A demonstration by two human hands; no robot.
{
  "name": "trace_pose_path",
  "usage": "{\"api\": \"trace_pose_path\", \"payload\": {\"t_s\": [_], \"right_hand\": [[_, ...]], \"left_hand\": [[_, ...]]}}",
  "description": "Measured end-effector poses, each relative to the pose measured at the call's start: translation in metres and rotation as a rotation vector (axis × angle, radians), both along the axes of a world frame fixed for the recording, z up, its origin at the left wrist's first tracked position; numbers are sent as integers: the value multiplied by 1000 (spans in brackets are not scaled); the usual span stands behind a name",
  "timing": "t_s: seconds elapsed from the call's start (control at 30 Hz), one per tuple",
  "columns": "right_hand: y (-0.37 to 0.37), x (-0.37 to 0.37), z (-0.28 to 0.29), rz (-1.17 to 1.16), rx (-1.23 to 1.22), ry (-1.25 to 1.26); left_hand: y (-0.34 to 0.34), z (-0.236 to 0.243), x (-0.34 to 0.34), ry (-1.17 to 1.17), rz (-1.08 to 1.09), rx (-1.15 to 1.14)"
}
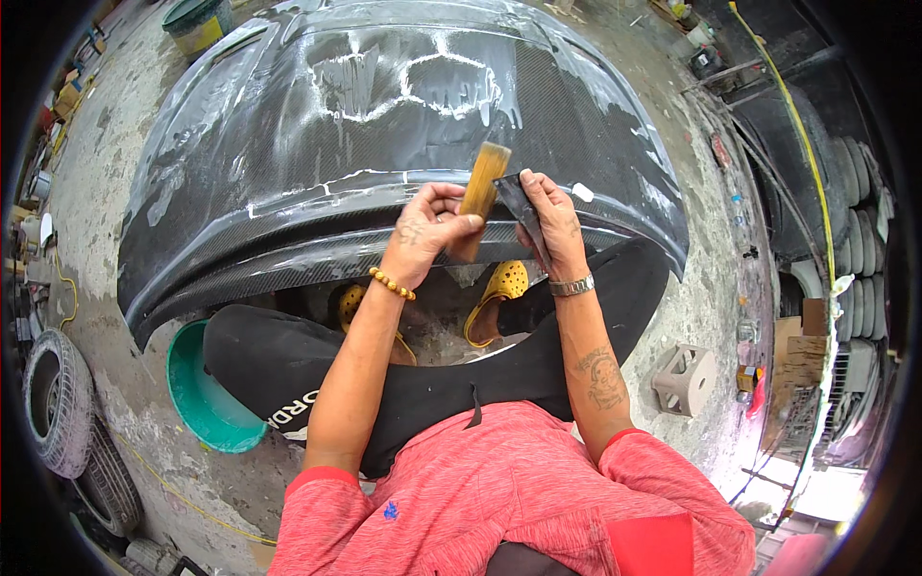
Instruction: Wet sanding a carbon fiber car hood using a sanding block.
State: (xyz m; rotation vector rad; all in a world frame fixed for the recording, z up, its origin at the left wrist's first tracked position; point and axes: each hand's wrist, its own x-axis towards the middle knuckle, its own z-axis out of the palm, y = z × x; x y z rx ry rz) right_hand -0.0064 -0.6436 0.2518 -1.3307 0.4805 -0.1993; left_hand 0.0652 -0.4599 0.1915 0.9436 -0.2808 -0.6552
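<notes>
My left hand (430, 227) pinches a flat yellow-brown sanding block (483, 179) between thumb and fingers, its long side tilted upright. Right beside it, my right hand (559, 223) grips a dark, folded piece of sandpaper (520, 204), whose upper corner is close to the block. Whether the two touch, I cannot tell. Both hands are raised over the near edge of a black carbon-weave car hood (403, 144). White outlines and milky smears mark its surface. A small white piece (582, 193) lies on the hood next to my right hand.
A teal basin (187, 384) stands by my left knee, with tyres (60, 403) farther left. On the right are a grey plastic stool (684, 381) and stacked dark parts (860, 250) along the wall. A dark bucket (197, 27) sits at the far left.
</notes>
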Motion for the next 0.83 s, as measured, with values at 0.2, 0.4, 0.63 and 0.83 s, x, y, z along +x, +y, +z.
{"api": "trace_pose_path", "payload": {"t_s": [0.2, 0.4, 0.63, 0.83], "right_hand": [[-3, -2, -3, -36, -4, -3], [-16, -4, -9, -127, 64, -33], [-18, -4, -16, -160, 67, -41], [-23, -5, -22, -161, 65, -29]], "left_hand": [[-4, 1, -9, 87, -63, -92], [1, 7, -2, 204, -30, -218], [-4, 1, -3, 68, 149, -132], [0, -6, -1, 162, 139, -82]]}}
